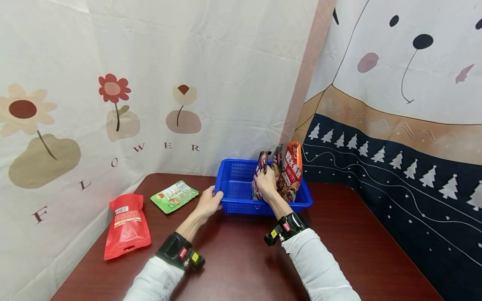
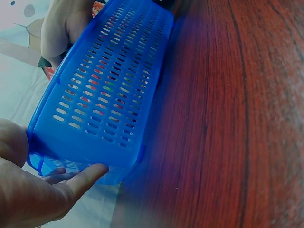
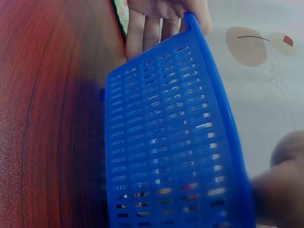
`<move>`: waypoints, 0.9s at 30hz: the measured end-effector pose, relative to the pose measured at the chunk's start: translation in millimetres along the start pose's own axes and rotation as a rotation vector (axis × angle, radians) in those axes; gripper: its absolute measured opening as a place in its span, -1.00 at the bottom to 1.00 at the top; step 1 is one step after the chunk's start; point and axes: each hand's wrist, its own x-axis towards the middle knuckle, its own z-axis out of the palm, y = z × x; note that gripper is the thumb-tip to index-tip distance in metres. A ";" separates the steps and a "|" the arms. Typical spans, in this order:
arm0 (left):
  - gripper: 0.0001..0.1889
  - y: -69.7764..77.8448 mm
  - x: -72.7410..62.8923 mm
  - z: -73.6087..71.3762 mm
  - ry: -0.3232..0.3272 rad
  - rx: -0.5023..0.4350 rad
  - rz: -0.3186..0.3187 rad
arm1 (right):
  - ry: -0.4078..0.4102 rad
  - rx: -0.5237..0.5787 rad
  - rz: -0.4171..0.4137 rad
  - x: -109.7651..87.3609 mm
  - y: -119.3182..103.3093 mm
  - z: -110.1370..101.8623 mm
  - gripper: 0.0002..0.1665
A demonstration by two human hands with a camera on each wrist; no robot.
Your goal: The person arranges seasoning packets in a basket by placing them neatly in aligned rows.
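A blue plastic basket (image 1: 241, 206) with slotted walls stands on the table against the back curtain. My left hand (image 1: 208, 202) holds its left end, the thumb by the rim and the fingers along the outer wall. Inside the right half, several snack packets stand upright. My right hand (image 1: 266, 182) reaches over the front rim and grips a purple and black packet (image 1: 257, 177); its fingertips are hidden. Right of that hand stand a dark packet (image 1: 277, 161) and a red-orange packet (image 1: 292, 171). In the left wrist view, the basket's front wall (image 2: 109, 95) lies between both hands.
A green packet (image 1: 175, 196) lies flat left of the basket. Farther left, a red pouch (image 1: 128, 228) lies near the table's left edge. Printed curtains (image 1: 241, 75) close off the back and the right side of the brown table (image 1: 233, 259).
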 end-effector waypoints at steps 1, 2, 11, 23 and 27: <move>-0.49 0.4 -0.5 0.0 0.000 0.002 0.001 | 0.002 0.006 0.000 0.1 -0.1 0.1 -0.46; -0.49 0.6 -0.9 0.0 -0.001 0.000 0.002 | 0.001 0.008 -0.001 0.5 0.4 0.2 -0.46; -0.48 0.9 0.1 -0.2 -0.006 -0.005 -0.001 | 0.004 0.011 -0.037 5.2 3.0 -2.4 -0.45; -0.44 -3.4 4.5 -1.0 -0.007 0.009 -0.011 | 0.017 -0.022 -0.057 27.8 20.3 1.2 -0.41; -0.43 -4.1 4.5 -1.0 -0.011 0.009 -0.010 | 0.023 -0.034 -0.069 17.1 12.1 -0.9 -0.41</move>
